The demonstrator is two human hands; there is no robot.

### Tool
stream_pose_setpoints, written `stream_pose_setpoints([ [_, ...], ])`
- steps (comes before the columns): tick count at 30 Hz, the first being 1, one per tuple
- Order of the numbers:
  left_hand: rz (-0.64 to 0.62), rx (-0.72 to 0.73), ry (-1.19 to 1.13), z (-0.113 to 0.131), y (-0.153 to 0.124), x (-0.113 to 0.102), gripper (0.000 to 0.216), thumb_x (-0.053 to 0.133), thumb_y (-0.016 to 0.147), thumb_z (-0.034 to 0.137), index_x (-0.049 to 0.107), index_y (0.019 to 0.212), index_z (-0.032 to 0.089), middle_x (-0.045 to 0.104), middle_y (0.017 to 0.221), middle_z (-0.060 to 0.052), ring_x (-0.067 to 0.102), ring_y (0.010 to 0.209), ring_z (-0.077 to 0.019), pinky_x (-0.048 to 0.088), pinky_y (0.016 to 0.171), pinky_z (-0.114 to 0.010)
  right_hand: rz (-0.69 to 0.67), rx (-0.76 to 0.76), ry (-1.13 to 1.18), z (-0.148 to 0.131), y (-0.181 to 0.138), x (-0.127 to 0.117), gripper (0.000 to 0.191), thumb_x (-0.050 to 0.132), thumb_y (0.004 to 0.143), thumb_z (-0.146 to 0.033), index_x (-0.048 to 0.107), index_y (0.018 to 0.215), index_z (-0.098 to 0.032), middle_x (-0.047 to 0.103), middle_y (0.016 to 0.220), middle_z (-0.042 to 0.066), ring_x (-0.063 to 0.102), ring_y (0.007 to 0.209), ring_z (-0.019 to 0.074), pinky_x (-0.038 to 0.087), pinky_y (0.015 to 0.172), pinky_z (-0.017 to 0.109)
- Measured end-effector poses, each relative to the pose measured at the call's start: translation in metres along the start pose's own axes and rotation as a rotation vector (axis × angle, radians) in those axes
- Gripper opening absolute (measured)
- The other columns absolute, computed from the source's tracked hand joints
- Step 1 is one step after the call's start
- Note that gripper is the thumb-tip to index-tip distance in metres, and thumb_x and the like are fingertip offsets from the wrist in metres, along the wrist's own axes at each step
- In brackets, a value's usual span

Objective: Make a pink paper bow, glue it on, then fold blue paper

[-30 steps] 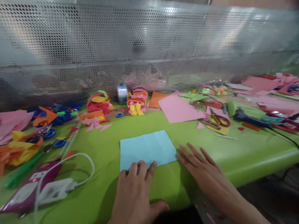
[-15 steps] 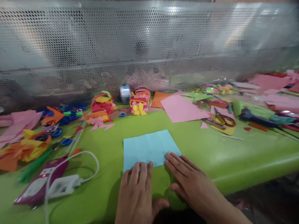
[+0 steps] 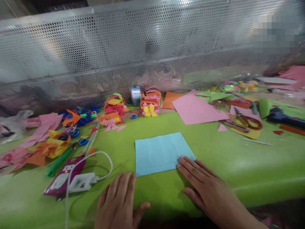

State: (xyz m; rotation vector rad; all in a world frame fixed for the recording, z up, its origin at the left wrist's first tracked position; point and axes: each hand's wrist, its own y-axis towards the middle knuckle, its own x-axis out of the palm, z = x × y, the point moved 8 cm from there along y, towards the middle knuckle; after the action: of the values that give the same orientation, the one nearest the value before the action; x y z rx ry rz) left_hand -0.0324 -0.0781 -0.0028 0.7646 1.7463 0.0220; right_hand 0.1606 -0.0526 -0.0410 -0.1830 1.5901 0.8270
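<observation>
A light blue sheet of paper with faint crease lines lies flat on the green tabletop in front of me. The fingertips of my right hand rest on its near right corner, fingers stretched out and thumb apart. My left hand lies palm down beside the near left corner, fingers straight and thumb spread. Its index fingertip comes right up to that corner; whether it touches the paper I cannot tell. Neither hand grips anything.
A purple power strip with a white plug and cable stands left, near a green-handled tool. Paper baskets line the back before a perforated metal panel. Pink paper, scissors and a dark blue glue gun lie right.
My left hand has slid left along the near edge, off the blue paper to its corner. My right hand stays at the right corner. The view has shifted and tilted slightly.
</observation>
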Motion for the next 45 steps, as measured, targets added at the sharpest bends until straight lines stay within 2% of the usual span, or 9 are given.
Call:
stream_pose_setpoints([
  [9,0.201,-0.279,-0.208,0.000,0.050,-0.029,0.036,0.051,0.085,0.029,0.050,0.118,0.013,0.057,0.113,-0.015,0.051,0.109,-0.0290,0.043,0.090,-0.045,0.085,0.021,0.069,-0.003,0.004,-0.014,0.046,0.045,0.087,-0.022,0.045,0.132,-0.011,0.052,0.132,0.009,0.047,0.123,0.0222,0.048,0.095,0.042],
  [15,0.216,-0.202,-0.394,0.012,0.051,-0.029,0.032,0.050,0.086,0.024,0.049,0.117,0.017,0.057,0.116,-0.012,0.052,0.111,-0.0232,0.046,0.090,-0.037,0.203,0.230,0.031,0.019,0.000,-0.017,0.037,0.037,0.090,-0.017,0.055,0.122,-0.014,0.060,0.123,0.011,0.056,0.111,0.0249,0.051,0.083,0.041],
  [19,0.061,-0.126,-0.373,0.027,0.050,-0.006,0.034,0.049,0.084,0.018,0.052,0.118,0.016,0.064,0.106,-0.010,0.060,0.097,-0.0234,0.052,0.079,-0.037,0.206,0.272,0.083,0.029,0.005,-0.017,0.034,0.038,0.088,-0.013,0.062,0.112,-0.015,0.068,0.098,0.011,0.060,0.088,0.0233,0.052,0.073,0.037],
  [23,-0.091,-0.086,-0.433,0.031,0.050,0.008,0.029,0.045,0.081,0.007,0.064,0.094,0.024,0.066,0.087,-0.003,0.062,0.081,-0.0191,0.051,0.069,-0.033,0.310,0.234,0.276,0.025,0.007,-0.035,0.028,0.042,0.085,-0.008,0.069,0.086,-0.019,0.062,0.076,0.007,0.056,0.072,0.0178,0.049,0.061,0.029],
  [29,0.073,-0.088,-0.348,0.019,0.045,-0.001,0.038,0.038,0.079,-0.001,0.067,0.084,0.023,0.068,0.086,-0.002,0.062,0.082,-0.0178,0.049,0.074,-0.033,0.320,0.073,0.427,-0.001,0.002,-0.047,0.028,0.042,0.082,-0.003,0.065,0.082,-0.019,0.063,0.086,0.006,0.058,0.085,0.0175,0.050,0.071,0.029],
  [34,0.068,0.019,-0.233,0.024,0.029,0.004,0.033,0.039,0.084,0.010,0.067,0.097,0.021,0.071,0.099,-0.005,0.065,0.088,-0.0196,0.052,0.076,-0.032,0.266,0.125,0.424,0.006,-0.014,-0.034,0.022,0.050,0.084,-0.012,0.060,0.102,-0.019,0.064,0.109,0.010,0.058,0.102,0.0193,0.053,0.083,0.032],
  [36,0.049,0.067,-0.215,0.029,0.024,0.003,0.030,0.043,0.087,0.028,0.065,0.107,0.023,0.068,0.109,-0.006,0.064,0.095,-0.0220,0.052,0.079,-0.034,0.274,0.116,0.456,0.009,-0.017,-0.034,0.020,0.049,0.084,-0.010,0.061,0.096,-0.019,0.065,0.108,0.010,0.059,0.102,0.0190,0.054,0.082,0.031],
  [40,0.027,0.189,-0.183,0.045,0.020,-0.003,0.059,0.044,0.078,0.064,0.051,0.127,0.033,0.059,0.123,-0.012,0.054,0.114,-0.0325,0.050,0.081,-0.044,0.287,0.004,0.483,0.002,-0.015,-0.041,0.022,0.047,0.084,-0.006,0.062,0.090,-0.021,0.069,0.098,0.006,0.061,0.098,0.0175,0.053,0.080,0.031],
  [45,0.071,0.260,-0.165,0.064,0.021,-0.006,0.054,0.045,0.082,0.056,0.054,0.125,0.025,0.057,0.127,-0.015,0.048,0.121,-0.0308,0.044,0.090,-0.044,0.327,-0.027,0.496,-0.001,-0.011,-0.048,0.015,0.049,0.085,-0.010,0.061,0.085,-0.020,0.070,0.089,0.004,0.063,0.086,0.0163,0.052,0.073,0.031],
])
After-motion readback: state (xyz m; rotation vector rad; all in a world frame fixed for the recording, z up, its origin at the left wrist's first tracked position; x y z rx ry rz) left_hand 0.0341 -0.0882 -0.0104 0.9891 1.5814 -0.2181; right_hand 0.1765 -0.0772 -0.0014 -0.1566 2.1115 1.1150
